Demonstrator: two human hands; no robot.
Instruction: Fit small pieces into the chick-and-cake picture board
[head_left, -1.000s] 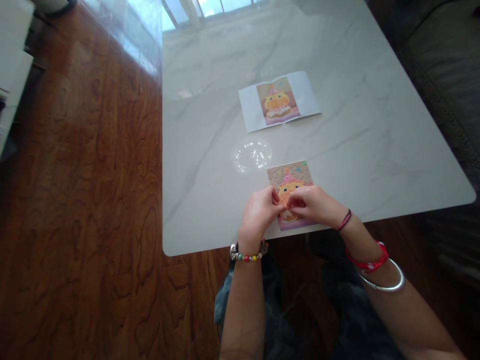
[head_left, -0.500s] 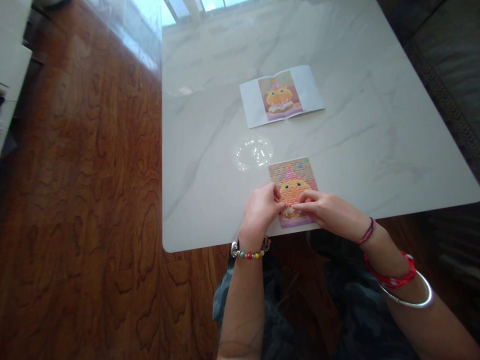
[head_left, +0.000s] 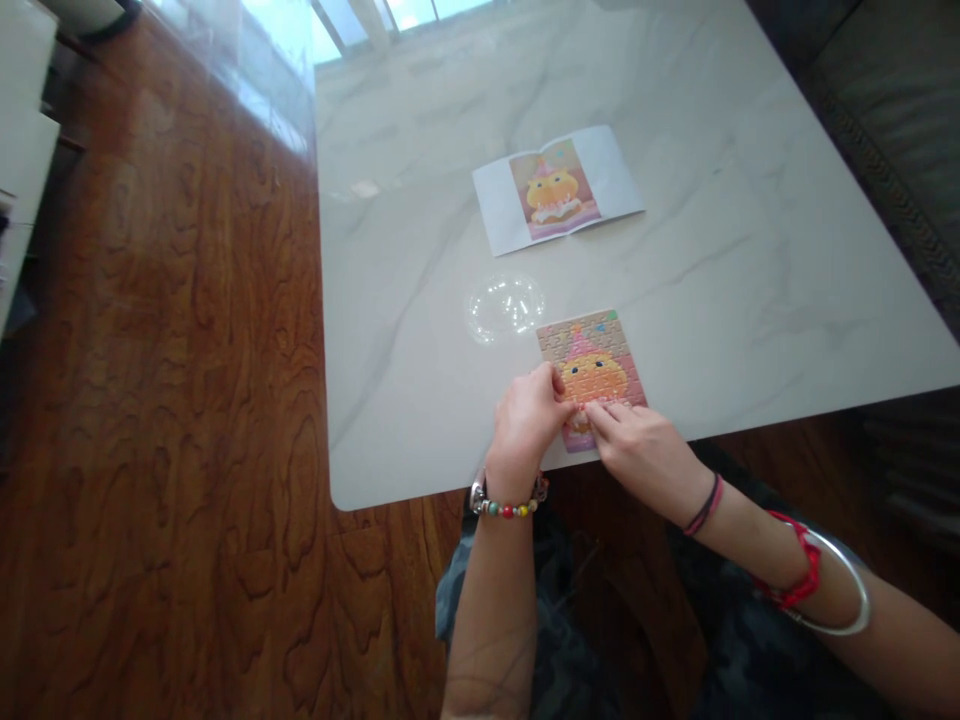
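Working: we had both our hands down on a small jigsaw puzzle [head_left: 592,375] at the near edge of the white marble counter [head_left: 420,330].
Puzzle: it lay flat, almost wholly assembled, showing an orange cartoon creature with a pink party hat; its lower part was hidden under our hands.
Left hand: our left hand [head_left: 526,425] sat at the puzzle's lower left corner, fingers [head_left: 559,385] curled in and pinched together against the puzzle's surface; whether they had a loose piece between them we could not tell.
Right hand: our right hand [head_left: 645,450] lay over the puzzle's bottom edge, fingers [head_left: 600,410] stretched out flat and pressing on the lower rows, holding nothing that we could see.
Meeting point: the fingertips of the two hands were just beside each other over the puzzle's lower middle.
Wrists: a beaded bracelet [head_left: 506,508] ringed our left wrist; cord bands [head_left: 703,505], a red band [head_left: 796,580] and a silver bangle [head_left: 851,605] ringed our right arm.
Beyond the puzzle: a clear round plastic lid [head_left: 505,306] lay just beside its upper left corner, and farther off a folded reference sheet [head_left: 556,189] showed the same picture.
Surroundings: a wooden floor [head_left: 165,400] ran along the counter's left side.
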